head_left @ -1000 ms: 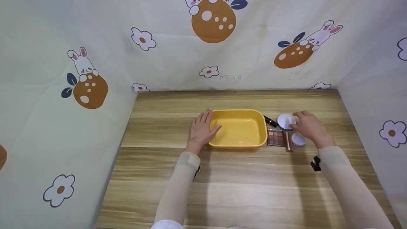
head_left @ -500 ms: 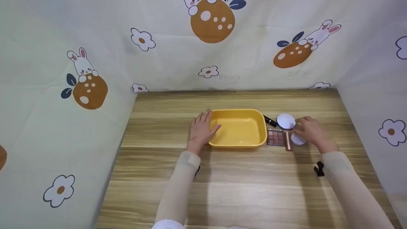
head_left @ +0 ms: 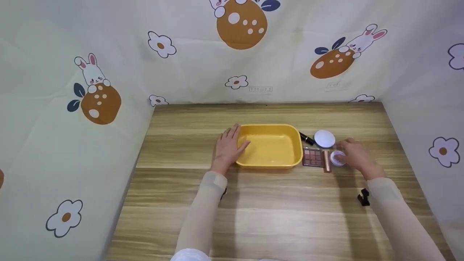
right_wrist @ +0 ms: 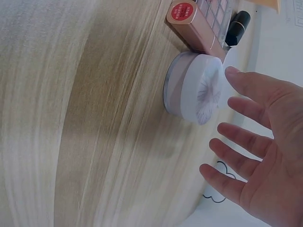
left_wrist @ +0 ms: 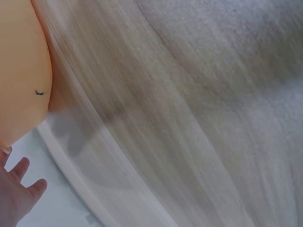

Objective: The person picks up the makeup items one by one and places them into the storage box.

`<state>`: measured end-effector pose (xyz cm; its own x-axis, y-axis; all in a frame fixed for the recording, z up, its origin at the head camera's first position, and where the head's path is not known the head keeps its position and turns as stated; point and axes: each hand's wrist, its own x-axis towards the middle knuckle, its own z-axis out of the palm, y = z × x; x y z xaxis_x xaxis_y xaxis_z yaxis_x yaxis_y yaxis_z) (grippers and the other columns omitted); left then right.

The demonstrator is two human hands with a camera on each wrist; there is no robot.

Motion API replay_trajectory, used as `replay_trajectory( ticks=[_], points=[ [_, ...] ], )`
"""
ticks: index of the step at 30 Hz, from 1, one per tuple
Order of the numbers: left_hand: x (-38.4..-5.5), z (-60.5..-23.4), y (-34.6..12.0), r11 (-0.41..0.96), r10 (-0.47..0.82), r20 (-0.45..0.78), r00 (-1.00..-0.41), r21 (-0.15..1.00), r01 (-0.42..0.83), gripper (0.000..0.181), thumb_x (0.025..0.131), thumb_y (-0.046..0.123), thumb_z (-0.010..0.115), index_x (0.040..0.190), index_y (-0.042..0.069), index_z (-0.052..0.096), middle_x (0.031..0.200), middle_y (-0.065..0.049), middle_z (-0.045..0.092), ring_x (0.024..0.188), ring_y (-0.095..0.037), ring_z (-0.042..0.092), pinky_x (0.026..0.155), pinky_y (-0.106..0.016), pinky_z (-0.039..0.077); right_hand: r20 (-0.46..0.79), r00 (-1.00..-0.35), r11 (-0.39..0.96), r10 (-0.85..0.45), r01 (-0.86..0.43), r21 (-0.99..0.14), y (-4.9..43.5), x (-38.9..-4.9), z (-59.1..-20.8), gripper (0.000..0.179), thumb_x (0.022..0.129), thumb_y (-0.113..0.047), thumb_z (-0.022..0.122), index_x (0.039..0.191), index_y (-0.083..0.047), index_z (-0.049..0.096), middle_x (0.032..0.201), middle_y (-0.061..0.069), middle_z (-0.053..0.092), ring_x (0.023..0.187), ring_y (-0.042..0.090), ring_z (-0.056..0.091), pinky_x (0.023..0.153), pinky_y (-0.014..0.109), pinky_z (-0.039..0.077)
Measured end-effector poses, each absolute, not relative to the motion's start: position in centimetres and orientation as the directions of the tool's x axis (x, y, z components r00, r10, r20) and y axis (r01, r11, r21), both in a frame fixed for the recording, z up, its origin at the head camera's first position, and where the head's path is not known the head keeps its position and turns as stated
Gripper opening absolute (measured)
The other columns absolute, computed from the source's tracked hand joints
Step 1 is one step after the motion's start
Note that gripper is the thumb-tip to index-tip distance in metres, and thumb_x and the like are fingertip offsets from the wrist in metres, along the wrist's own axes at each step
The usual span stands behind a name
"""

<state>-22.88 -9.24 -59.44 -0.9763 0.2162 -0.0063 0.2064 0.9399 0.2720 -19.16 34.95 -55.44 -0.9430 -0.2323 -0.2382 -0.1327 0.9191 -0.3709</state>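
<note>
My left hand (head_left: 227,148) rests on the left rim of a yellow plastic basin (head_left: 270,146), thumb over the inner side and fingers outside. In the left wrist view the basin's outer wall (left_wrist: 23,71) fills the upper left corner. My right hand (head_left: 357,156) hovers over a small round powder jar (head_left: 336,159), its fingers spread and relaxed. The right wrist view shows the jar (right_wrist: 191,90) with a white lid bearing a flower-like pattern, and the hand (right_wrist: 270,137) beside it holding nothing.
Left of the jar lie a rose-gold lipstick tube (head_left: 327,162) and an eyeshadow palette (head_left: 313,157). Behind them are a round white compact (head_left: 324,139) and a black tube (head_left: 306,138). Patterned cloth (head_left: 195,65) walls in the wooden table (head_left: 268,203).
My right hand has moved from beside the white compact toward me, to the powder jar. The left hand has stayed on the basin's rim.
</note>
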Motion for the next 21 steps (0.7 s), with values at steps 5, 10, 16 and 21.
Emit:
replay_trajectory(
  ticks=[5, 10, 16, 21],
  points=[
    [-22.7, -59.4, -9.3, 0.932, 0.218, 0.006, -0.976, 0.295, 0.210, 0.077, 0.099, 0.061, 0.042, 0.159, 0.017, 0.025, 0.166, -0.001, 0.026, 0.150, -0.029, 0.031, 0.122, -0.052, 0.027, -0.235, -0.941, 0.921, -0.244, -0.149, -0.361, 34.9, -18.9, -55.7, 0.055, 0.090, -0.022, 0.070, 0.134, 0.007, 0.054, 0.135, 0.039, 0.049, 0.115, 0.058, 0.053, 0.096, 0.070, 0.043],
    [-22.8, -59.5, -9.4, 0.934, 0.215, 0.020, -0.976, 0.288, 0.212, 0.076, 0.100, 0.060, 0.042, 0.159, 0.015, 0.026, 0.166, 0.000, 0.027, 0.149, -0.029, 0.033, 0.122, -0.051, 0.028, -0.237, -0.941, 0.928, -0.243, -0.155, -0.338, 34.6, -18.7, -56.2, 0.058, 0.088, -0.025, 0.072, 0.136, 0.002, 0.055, 0.136, 0.039, 0.049, 0.117, 0.058, 0.053, 0.095, 0.071, 0.043],
    [-22.9, -59.5, -9.4, 0.936, 0.207, 0.017, -0.978, 0.286, 0.204, 0.076, 0.100, 0.062, 0.039, 0.159, 0.017, 0.025, 0.166, 0.001, 0.027, 0.150, -0.028, 0.033, 0.122, -0.050, 0.028, -0.237, -0.943, 0.927, -0.232, -0.140, -0.348, 34.4, -18.3, -56.7, 0.061, 0.084, -0.024, 0.077, 0.137, -0.001, 0.056, 0.135, 0.037, 0.050, 0.117, 0.057, 0.053, 0.094, 0.072, 0.044],
    [-22.9, -59.4, -9.2, 0.933, 0.214, 0.013, -0.977, 0.294, 0.208, 0.076, 0.100, 0.063, 0.037, 0.160, 0.018, 0.024, 0.166, 0.001, 0.026, 0.150, -0.027, 0.032, 0.122, -0.051, 0.027, -0.256, -0.941, 0.934, -0.221, -0.129, -0.335, 34.4, -18.1, -56.9, 0.064, 0.082, -0.023, 0.078, 0.135, 0.003, 0.055, 0.130, 0.038, 0.053, 0.110, 0.059, 0.057, 0.091, 0.070, 0.046]
  ],
)
